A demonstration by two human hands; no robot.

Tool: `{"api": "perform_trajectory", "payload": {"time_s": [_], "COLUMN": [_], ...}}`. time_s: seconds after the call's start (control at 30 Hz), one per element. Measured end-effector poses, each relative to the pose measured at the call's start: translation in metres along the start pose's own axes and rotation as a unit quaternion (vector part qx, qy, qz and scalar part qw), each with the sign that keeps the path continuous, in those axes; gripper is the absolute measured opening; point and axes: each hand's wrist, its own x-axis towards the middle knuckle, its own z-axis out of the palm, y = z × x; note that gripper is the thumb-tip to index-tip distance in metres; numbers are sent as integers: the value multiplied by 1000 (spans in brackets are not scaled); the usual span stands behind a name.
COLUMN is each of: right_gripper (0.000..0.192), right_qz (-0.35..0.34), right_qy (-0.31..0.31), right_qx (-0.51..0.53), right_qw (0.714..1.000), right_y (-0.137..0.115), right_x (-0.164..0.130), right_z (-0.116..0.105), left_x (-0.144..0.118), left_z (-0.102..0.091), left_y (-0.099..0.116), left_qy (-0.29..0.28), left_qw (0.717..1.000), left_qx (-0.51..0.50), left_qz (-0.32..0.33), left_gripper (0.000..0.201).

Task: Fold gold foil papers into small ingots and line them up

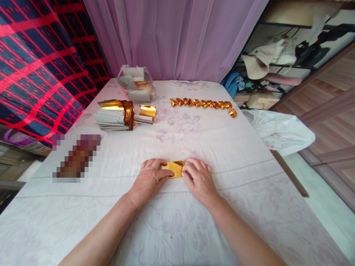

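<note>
A small folded sheet of gold foil paper point(176, 169) lies low over the cloth in front of me. My left hand point(151, 175) grips its left end, the thumb lying across the gold face. At the other end, my right hand point(200, 176) pinches the paper between thumb and fingers. Beyond, to the left, a thick stack of gold foil paper point(115, 116) shows grey-white backs, with a few loose curled sheets point(146, 113) beside it. Folded gold paper pieces point(203, 103) stand in a row at the back right, one piece point(232, 113) sitting just off the row's end.
A flowered cloth point(180, 140) covers the table. At its far edge stands a clear plastic bag point(135, 83) of paper. A blurred-out item point(79, 157) lies at left. A white plastic bag point(285, 131) hangs by the right edge, near shelves point(294, 27). A purple curtain point(174, 40) closes the back.
</note>
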Motion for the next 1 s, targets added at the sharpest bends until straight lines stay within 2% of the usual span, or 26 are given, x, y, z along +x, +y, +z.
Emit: {"api": "perform_trajectory", "payload": {"time_s": [0.17, 0.53, 1.0], "right_gripper": [3, 20, 17], "right_qz": [7, 19, 35], "right_qy": [-4, 3, -9], "right_qx": [-12, -33, -22], "right_qw": [1000, 999, 999], "right_y": [-6, -13, -14], "right_x": [2, 4, 6], "right_z": [-3, -2, -2], "left_x": [1, 2, 2], "left_z": [-2, -1, -4], "left_y": [1, 0, 0], "left_qy": [-5, -8, -12], "left_qw": [1000, 1000, 1000], "left_qx": [-2, -5, -16], "left_qz": [-4, -4, -3], "left_gripper": [24, 23, 23]}}
